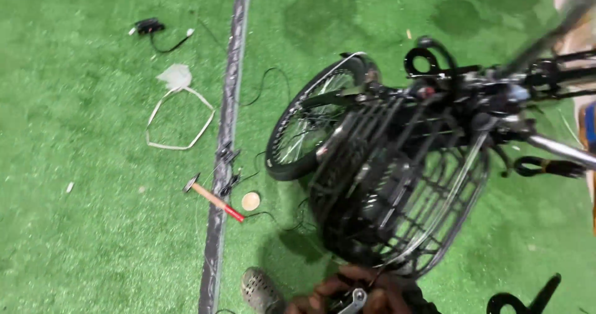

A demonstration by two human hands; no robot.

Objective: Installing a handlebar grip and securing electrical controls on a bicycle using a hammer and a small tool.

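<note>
Green fake grass covers the floor (93, 239). Lying on it is a bike with a black wire basket (397, 202) and a front wheel (310, 121). Both hands sit close together at the near edge, just under the basket. The left hand (313, 298) and the right hand (388, 292) are closed around a small silver tool (355, 300). A shoe (261, 289) is just left of them. Farther left lie a hammer (214, 199) with a red end, a round tan disc (251, 201) and a long dark strip (225, 146).
</note>
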